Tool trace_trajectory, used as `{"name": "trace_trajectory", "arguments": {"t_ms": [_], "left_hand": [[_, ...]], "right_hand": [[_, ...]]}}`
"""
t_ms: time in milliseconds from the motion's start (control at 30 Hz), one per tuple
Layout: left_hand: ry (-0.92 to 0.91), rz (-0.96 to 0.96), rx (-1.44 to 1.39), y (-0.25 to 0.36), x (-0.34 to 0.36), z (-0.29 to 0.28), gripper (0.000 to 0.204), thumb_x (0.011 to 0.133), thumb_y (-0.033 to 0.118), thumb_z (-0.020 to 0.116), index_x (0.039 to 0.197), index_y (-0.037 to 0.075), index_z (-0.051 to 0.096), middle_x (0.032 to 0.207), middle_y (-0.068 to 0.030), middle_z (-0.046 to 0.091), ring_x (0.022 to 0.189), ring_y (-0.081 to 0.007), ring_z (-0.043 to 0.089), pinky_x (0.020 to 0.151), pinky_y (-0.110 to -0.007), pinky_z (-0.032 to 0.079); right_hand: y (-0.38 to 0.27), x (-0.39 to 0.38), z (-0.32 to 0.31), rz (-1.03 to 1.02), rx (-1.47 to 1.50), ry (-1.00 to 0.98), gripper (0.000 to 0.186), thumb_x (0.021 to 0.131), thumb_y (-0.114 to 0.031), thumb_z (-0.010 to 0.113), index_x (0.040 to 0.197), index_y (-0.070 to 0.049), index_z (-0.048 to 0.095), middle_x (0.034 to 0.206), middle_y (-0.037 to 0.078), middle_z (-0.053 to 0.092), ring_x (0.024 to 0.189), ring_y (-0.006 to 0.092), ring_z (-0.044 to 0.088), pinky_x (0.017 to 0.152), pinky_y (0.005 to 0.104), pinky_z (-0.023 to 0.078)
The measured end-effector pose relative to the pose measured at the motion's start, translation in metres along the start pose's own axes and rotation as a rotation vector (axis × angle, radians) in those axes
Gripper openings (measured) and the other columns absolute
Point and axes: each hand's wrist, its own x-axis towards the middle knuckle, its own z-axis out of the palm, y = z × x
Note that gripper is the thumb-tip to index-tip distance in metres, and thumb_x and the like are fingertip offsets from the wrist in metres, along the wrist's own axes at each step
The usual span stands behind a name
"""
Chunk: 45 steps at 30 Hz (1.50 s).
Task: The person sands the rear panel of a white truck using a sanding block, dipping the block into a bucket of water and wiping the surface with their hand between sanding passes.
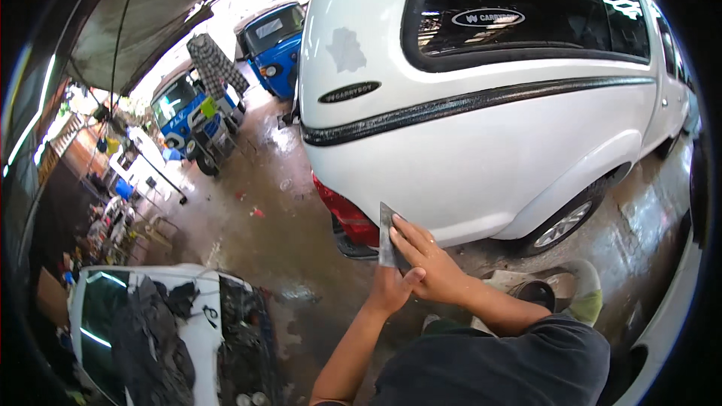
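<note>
A thin grey metal scraper blade (386,237) stands nearly upright in front of the white vehicle's rear corner. My left hand (391,289) is closed around its lower end. Against its right side lies my right hand (427,262), fingers reaching up along the blade and thumb by the left hand. A dark patch under the right palm is partly hidden, and I cannot tell what it is. Beyond the blade is the white body panel (444,173), with a red tail light (342,210) at its left edge. I cannot tell whether the blade touches the panel.
A rear wheel (564,224) sits right of my hands. Near my right elbow is a container (538,293) with other items. At lower left a white vehicle part (203,331) carries dark cloth (154,338). Blue three-wheelers (277,49) stand behind on a wet floor (248,218).
</note>
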Motion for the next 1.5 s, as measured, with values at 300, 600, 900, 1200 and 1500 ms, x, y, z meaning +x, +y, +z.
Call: {"name": "trace_trajectory", "arguments": {"t_ms": [300, 600, 900, 1200, 1500], "left_hand": [[0.201, -0.202, 0.636, 0.068, 0.12, -0.093, 0.035, 0.101, 0.026, 0.067, 0.116, -0.006, 0.069, 0.101, -0.0204, 0.076, 0.092, -0.0266, 0.072, 0.083, -0.039, 0.054], [-0.057, 0.118, 0.962, 0.156, 0.273, -0.21, 0.042, 0.097, 0.027, 0.066, 0.126, -0.004, 0.065, 0.094, -0.0202, 0.076, 0.081, -0.026, 0.072, 0.078, -0.038, 0.053], [-0.323, 0.209, 0.805, 0.143, 0.318, -0.197, 0.042, 0.095, 0.026, 0.064, 0.119, -0.008, 0.065, 0.096, -0.0264, 0.074, 0.09, -0.0337, 0.074, 0.083, -0.04, 0.054], [-0.428, 0.329, 0.975, 0.155, 0.332, -0.191, 0.039, 0.093, 0.023, 0.06, 0.12, -0.004, 0.066, 0.103, -0.0309, 0.071, 0.097, -0.0473, 0.069, 0.088, -0.046, 0.054], [-0.541, 0.365, 1.075, 0.165, 0.336, -0.179, 0.039, 0.09, 0.02, 0.06, 0.121, -0.003, 0.066, 0.103, -0.0313, 0.07, 0.098, -0.0456, 0.069, 0.091, -0.046, 0.053]], "right_hand": [[0.029, 0.034, 0.013, 0.026, 0.081, -0.04, 0.075, 0.085, -0.005, 0.072, 0.153, -0.005, 0.042, 0.163, 0.028, 0.027, 0.144, 0.0461, 0.039, 0.117, 0.0499, 0.038], [0.034, -0.006, 0.053, 0.22, -0.001, -0.129, 0.054, 0.09, -0.005, 0.067, 0.143, -0.006, 0.055, 0.16, 0.022, 0.036, 0.118, 0.0357, 0.066, 0.098, 0.0462, 0.055], [-0.021, -0.064, 0.116, 0.692, -0.132, -0.051, 0.053, 0.093, -0.01, 0.068, 0.144, -0.012, 0.055, 0.162, 0.016, 0.036, 0.115, 0.0343, 0.067, 0.091, 0.0439, 0.058], [-0.071, -0.067, 0.159, 0.792, -0.143, 0.081, 0.048, 0.094, -0.01, 0.066, 0.141, -0.013, 0.059, 0.161, 0.017, 0.038, 0.109, 0.0328, 0.069, 0.091, 0.0426, 0.058], [-0.079, -0.087, 0.138, 0.842, -0.201, 0.122, 0.049, 0.093, -0.008, 0.066, 0.141, -0.015, 0.06, 0.161, 0.016, 0.038, 0.11, 0.0293, 0.07, 0.091, 0.0399, 0.058]]}}
